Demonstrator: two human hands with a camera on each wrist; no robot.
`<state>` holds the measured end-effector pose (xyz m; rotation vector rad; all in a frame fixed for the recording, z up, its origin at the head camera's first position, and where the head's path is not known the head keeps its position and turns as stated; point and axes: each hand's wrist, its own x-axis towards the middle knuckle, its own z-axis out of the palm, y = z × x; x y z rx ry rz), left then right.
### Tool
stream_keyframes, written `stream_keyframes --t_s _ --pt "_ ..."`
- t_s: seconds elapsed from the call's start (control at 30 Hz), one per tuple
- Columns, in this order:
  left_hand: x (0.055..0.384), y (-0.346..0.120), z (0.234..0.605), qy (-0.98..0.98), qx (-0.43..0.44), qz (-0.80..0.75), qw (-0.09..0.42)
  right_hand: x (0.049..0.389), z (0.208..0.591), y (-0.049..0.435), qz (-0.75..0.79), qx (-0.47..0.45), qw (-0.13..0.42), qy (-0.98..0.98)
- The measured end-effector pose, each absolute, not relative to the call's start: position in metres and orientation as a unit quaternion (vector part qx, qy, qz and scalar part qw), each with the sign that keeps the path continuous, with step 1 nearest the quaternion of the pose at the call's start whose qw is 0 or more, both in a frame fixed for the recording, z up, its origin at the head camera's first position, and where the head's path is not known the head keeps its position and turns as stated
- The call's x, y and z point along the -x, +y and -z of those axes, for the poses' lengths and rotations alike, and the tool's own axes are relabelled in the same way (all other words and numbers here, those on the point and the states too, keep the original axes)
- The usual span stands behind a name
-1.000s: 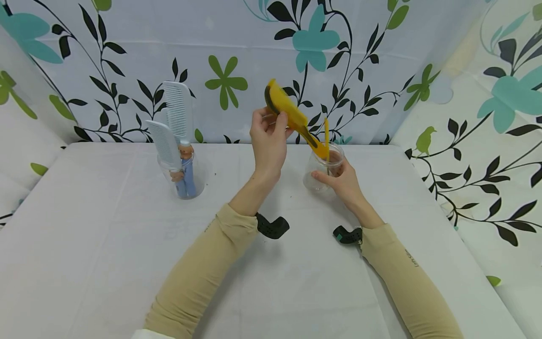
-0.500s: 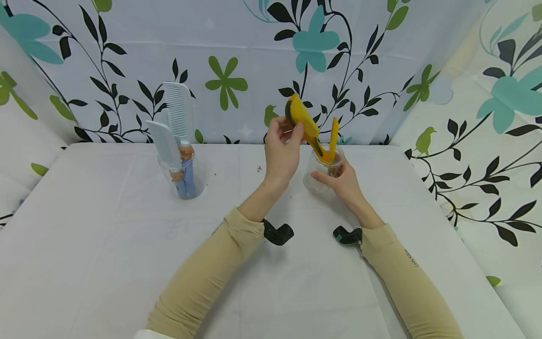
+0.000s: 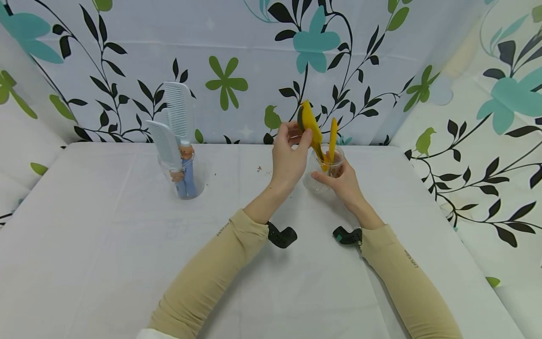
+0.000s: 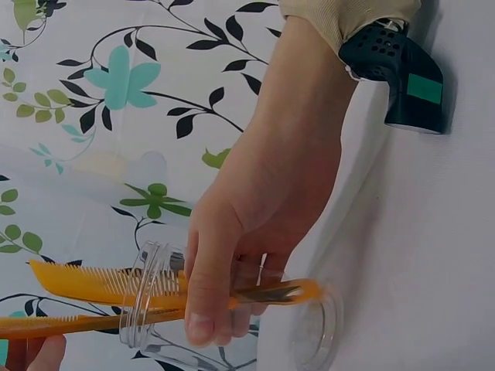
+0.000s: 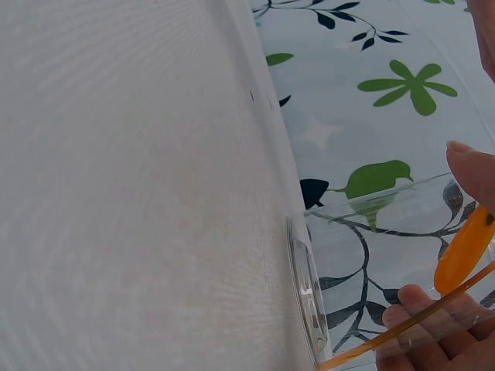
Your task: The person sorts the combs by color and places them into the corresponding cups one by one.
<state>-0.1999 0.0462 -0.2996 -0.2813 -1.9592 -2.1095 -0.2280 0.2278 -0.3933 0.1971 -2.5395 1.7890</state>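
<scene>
My left hand (image 3: 289, 155) pinches a yellow comb (image 3: 311, 123) with a dark strip by its toothed end. The comb's handle tip is inside the mouth of a clear jar (image 3: 314, 182). Around the jar's right side curls my right hand (image 3: 346, 183), steadying it on the table. A second yellow comb (image 3: 333, 134) stands in the jar, teeth end up. In the left wrist view, both combs pass through the jar's threaded rim (image 4: 138, 301), and my right hand (image 4: 224, 255) grips the jar. The right wrist view shows an orange handle (image 5: 462, 259) within the jar wall.
Another clear jar (image 3: 196, 181) stands to the left, holding two pale blue combs (image 3: 179, 110) with bear-figure handles. The white-covered table (image 3: 127, 263) ends at a leaf-patterned backdrop (image 3: 250, 33). Small brown specks (image 3: 259, 168) lie near the back edge.
My left hand has moved right and down, bringing its comb more upright and its handle into the jar. The other yellow comb has turned its face slightly. My right hand stays put.
</scene>
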Motion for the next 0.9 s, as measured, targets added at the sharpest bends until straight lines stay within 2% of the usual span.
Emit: stream_keyframes --t_s 0.9 --pt "0.196 0.038 0.323 -0.721 0.092 0.68 0.091 0.231 0.396 0.227 -0.586 -0.082 0.037 -0.805"
